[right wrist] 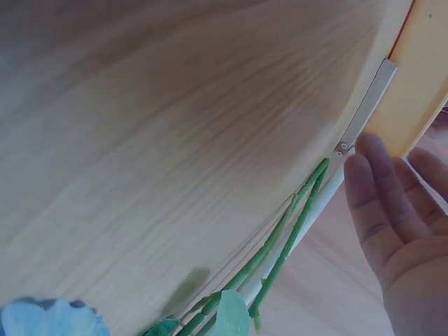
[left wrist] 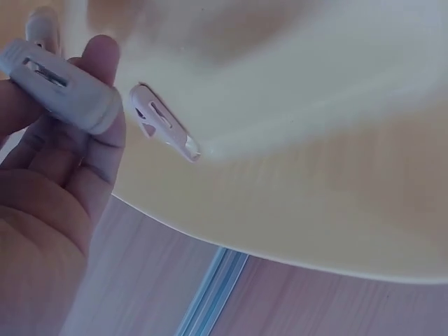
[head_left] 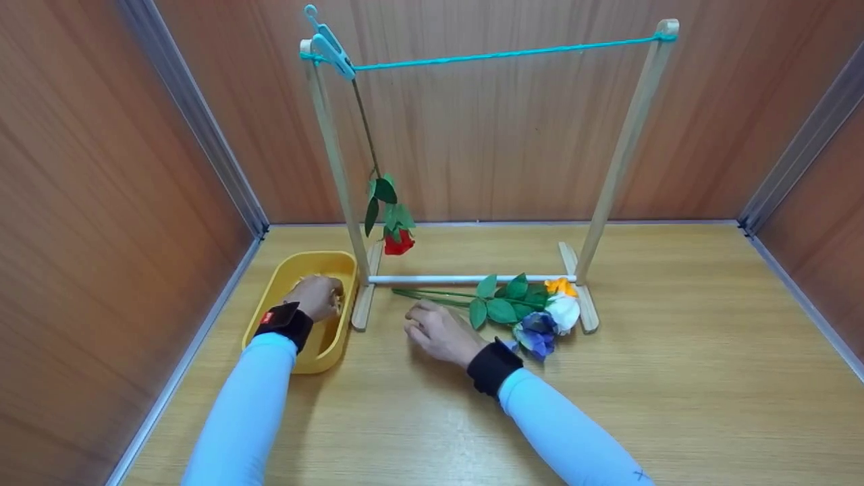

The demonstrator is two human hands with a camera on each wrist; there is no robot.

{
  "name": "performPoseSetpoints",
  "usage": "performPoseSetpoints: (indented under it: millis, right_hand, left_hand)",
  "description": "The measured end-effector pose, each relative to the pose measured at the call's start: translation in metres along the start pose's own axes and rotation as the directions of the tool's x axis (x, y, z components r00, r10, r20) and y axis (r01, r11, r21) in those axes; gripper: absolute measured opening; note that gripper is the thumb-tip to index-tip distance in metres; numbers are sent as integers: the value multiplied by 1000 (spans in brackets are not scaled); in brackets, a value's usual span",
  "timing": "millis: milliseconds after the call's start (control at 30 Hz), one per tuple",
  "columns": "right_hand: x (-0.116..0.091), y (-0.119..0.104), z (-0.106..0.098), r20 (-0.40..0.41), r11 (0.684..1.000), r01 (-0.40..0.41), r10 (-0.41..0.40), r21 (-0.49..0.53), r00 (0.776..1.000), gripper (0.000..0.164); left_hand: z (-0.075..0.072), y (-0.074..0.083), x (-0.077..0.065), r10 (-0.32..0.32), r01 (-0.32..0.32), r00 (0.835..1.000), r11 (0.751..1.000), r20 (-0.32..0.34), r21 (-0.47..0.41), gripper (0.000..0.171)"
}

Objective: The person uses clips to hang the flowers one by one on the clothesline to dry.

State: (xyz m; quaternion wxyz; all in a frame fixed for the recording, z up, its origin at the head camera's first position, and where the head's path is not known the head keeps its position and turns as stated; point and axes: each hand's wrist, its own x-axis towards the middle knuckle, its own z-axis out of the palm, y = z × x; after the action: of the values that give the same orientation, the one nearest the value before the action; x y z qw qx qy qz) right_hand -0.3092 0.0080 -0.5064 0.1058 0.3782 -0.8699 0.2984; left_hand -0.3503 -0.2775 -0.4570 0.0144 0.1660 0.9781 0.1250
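My left hand [head_left: 314, 297] reaches into the yellow tub [head_left: 287, 270]. In the left wrist view it pinches a pale clothespin [left wrist: 66, 91] between thumb and fingers, and another clothespin [left wrist: 164, 122] lies on the tub's floor. My right hand [head_left: 442, 334] hovers over the table with loosely bent fingers, holding nothing. Close by are the green stems [head_left: 432, 295] of artificial flowers lying on their side: a white bloom [head_left: 563, 312], an orange one [head_left: 560, 287] and a blue-purple one [head_left: 536, 334]. Its spread fingers show in the right wrist view beyond the stem ends.
A wooden stand [head_left: 624, 148] holds a turquoise cord [head_left: 499, 55] between two posts. From the cord's left end, a blue clip [head_left: 334, 50] suspends a red rose [head_left: 398, 241] head down. A white rod [head_left: 466, 279] joins the stand's feet. Wood-grain panels [head_left: 472, 148] surround the table.
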Motion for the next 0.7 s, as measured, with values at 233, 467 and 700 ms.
performPoseSetpoints:
  millis: [233, 467, 700]
  right_hand:
    - [2, -5, 0, 9, 999, -7, 7, -37, 1000, 29]
    - [18, -24, 1, 26, 998, 54, -53, -43, 998, 29]
    - [31, -40, 3, 17, 989, 140, -140, -49, 990, 24]
  left_hand:
    - [-4, 6, -4, -23, 23, 1000, 1000, 7, 14, 12]
    - [-8, 9, -3, -66, 66, 997, 998, 33, 11, 16]
    - [-13, 10, -3, -56, 56, 998, 998, -23, 19, 15]
